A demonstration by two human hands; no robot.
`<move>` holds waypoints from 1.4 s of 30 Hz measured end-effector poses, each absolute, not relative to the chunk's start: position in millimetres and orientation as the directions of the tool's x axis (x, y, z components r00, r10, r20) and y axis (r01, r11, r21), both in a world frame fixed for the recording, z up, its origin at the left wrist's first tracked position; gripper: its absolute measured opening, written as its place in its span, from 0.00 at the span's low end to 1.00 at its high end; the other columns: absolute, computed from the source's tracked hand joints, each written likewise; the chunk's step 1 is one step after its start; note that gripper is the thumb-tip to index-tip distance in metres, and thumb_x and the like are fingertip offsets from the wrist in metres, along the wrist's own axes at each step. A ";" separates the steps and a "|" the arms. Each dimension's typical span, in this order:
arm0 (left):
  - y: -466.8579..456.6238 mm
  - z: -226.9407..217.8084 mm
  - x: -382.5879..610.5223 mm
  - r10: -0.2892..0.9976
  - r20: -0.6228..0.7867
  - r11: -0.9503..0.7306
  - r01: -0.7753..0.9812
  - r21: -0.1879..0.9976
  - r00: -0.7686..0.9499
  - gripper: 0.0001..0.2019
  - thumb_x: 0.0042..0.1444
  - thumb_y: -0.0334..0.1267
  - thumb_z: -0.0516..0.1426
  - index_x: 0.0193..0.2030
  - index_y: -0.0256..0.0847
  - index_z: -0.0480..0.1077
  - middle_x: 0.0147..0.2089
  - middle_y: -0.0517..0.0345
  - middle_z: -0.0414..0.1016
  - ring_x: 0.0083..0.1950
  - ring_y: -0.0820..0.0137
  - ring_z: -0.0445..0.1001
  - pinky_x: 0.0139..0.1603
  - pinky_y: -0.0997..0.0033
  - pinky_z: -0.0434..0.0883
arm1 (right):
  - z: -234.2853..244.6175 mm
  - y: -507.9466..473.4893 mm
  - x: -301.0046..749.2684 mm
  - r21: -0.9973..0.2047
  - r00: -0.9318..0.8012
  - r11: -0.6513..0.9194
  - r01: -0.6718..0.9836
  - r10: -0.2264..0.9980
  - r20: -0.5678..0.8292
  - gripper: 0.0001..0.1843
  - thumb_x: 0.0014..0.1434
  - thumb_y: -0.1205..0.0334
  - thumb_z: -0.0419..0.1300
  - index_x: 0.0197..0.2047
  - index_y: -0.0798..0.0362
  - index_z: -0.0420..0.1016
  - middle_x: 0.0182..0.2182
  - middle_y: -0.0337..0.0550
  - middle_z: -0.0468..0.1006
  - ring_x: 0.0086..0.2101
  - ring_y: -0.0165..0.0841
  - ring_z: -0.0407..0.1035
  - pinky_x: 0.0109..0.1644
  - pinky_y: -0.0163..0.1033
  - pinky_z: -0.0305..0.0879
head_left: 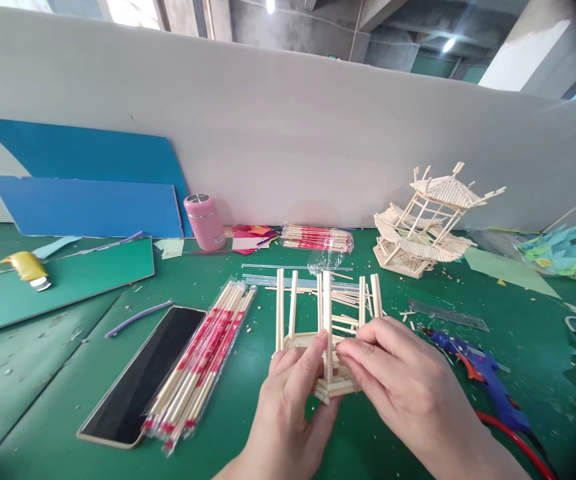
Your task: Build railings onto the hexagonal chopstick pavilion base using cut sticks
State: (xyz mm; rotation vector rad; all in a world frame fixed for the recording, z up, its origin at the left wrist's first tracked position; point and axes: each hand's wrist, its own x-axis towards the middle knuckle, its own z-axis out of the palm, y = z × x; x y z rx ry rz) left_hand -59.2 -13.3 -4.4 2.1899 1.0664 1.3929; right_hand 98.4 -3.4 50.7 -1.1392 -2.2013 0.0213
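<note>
A small wooden-stick frame [338, 385] with several upright posts is held above the green table at front centre. My left hand [293, 393] grips its near left side, the thumb against the front post [327, 320] and fingers under the base. On the right, my right hand [408, 380] is closed, its thumb and fingertips pinched beside that post; whatever lies in the pinch is hidden. Loose sticks [343, 293] lie behind the frame. A blue hot glue gun [488, 373] rests to the right of my right hand.
A stick pavilion model [423, 227] stands at the back right, near a clear ruler [448, 315]. Packaged chopsticks [208, 360] and a black-screened phone [143, 380] lie left. Farther back are a pink cup [205, 223], another stick pack [317, 238] and blue boards [88, 207].
</note>
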 end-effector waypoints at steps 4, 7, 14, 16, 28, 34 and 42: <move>-13.4 -3.2 -59.2 0.740 0.631 -0.663 0.411 0.626 0.233 0.32 0.51 0.25 0.54 0.63 0.44 0.50 0.47 0.50 0.74 0.48 0.62 0.71 0.44 0.61 0.70 | 51.6 -3.5 100.6 -0.318 -0.410 0.626 0.712 0.738 0.535 0.10 0.57 0.73 0.52 0.35 0.55 0.74 0.26 0.41 0.68 0.28 0.29 0.63 0.29 0.35 0.63; -13.4 -2.5 -58.7 0.744 0.628 -0.659 0.409 0.632 0.229 0.33 0.50 0.24 0.54 0.63 0.44 0.50 0.47 0.49 0.75 0.47 0.62 0.71 0.43 0.60 0.70 | 51.4 -4.3 104.7 -0.303 -0.416 0.620 0.724 0.743 0.524 0.12 0.57 0.72 0.53 0.42 0.54 0.72 0.30 0.43 0.70 0.31 0.30 0.66 0.34 0.36 0.66; -13.9 -3.4 -58.8 0.743 0.628 -0.661 0.401 0.634 0.233 0.33 0.50 0.23 0.54 0.62 0.43 0.50 0.45 0.49 0.76 0.47 0.62 0.72 0.41 0.62 0.71 | 47.0 -6.4 108.6 -0.316 -0.381 0.608 0.728 0.743 0.551 0.10 0.56 0.72 0.53 0.39 0.54 0.74 0.29 0.43 0.71 0.30 0.31 0.67 0.33 0.36 0.67; -13.7 -3.6 -58.6 0.738 0.634 -0.667 0.396 0.631 0.232 0.34 0.50 0.22 0.53 0.63 0.44 0.49 0.45 0.49 0.75 0.47 0.62 0.72 0.41 0.63 0.71 | 46.3 -6.1 106.9 -0.328 -0.375 0.608 0.723 0.744 0.552 0.09 0.56 0.71 0.54 0.38 0.55 0.74 0.28 0.43 0.70 0.30 0.31 0.66 0.32 0.36 0.67; -13.9 -4.7 -58.6 0.743 0.625 -0.659 0.417 0.626 0.237 0.32 0.50 0.25 0.54 0.62 0.44 0.51 0.46 0.49 0.75 0.47 0.61 0.72 0.43 0.60 0.71 | 45.5 -4.0 101.5 -0.349 -0.354 0.617 0.705 0.733 0.581 0.09 0.57 0.71 0.54 0.32 0.55 0.75 0.25 0.41 0.69 0.27 0.29 0.64 0.30 0.35 0.64; -13.4 -4.1 -58.7 0.747 0.620 -0.657 0.407 0.635 0.238 0.32 0.51 0.25 0.54 0.62 0.45 0.51 0.45 0.50 0.75 0.48 0.61 0.71 0.44 0.60 0.70 | 44.8 -2.8 100.4 -0.354 -0.347 0.618 0.702 0.731 0.587 0.10 0.57 0.71 0.53 0.32 0.53 0.75 0.26 0.41 0.70 0.28 0.29 0.65 0.31 0.34 0.64; -14.4 -5.0 -59.2 0.745 0.622 -0.659 0.411 0.629 0.242 0.33 0.50 0.24 0.54 0.62 0.43 0.51 0.46 0.50 0.75 0.47 0.62 0.71 0.43 0.62 0.70 | 41.5 -3.5 100.1 -0.349 -0.345 0.628 0.696 0.718 0.605 0.08 0.57 0.73 0.54 0.33 0.55 0.74 0.26 0.42 0.70 0.28 0.29 0.64 0.31 0.35 0.64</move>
